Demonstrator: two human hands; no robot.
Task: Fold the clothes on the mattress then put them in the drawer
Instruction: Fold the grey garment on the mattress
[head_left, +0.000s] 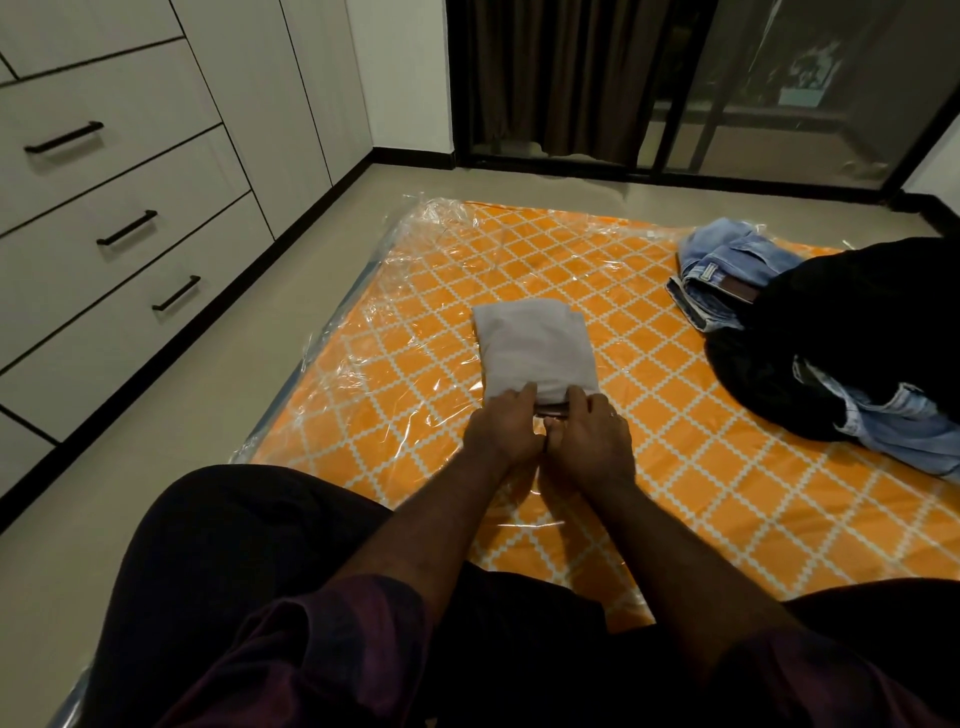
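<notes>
A folded white garment (535, 351) lies in the middle of the orange patterned mattress (441, 312), which is wrapped in clear plastic. My left hand (501, 428) and my right hand (592, 434) sit side by side at the garment's near edge, with the fingers of both curled around that edge. Light blue jeans (727, 270) lie at the mattress's far right. A black garment (852, 338) is heaped over them, and more blue denim (904, 421) shows beneath it.
White drawers with black handles (127, 228) line the left wall, all closed. Beige floor runs between them and the mattress. Dark curtains and a sliding glass door (675, 93) stand behind. My knees in dark trousers are at the bottom.
</notes>
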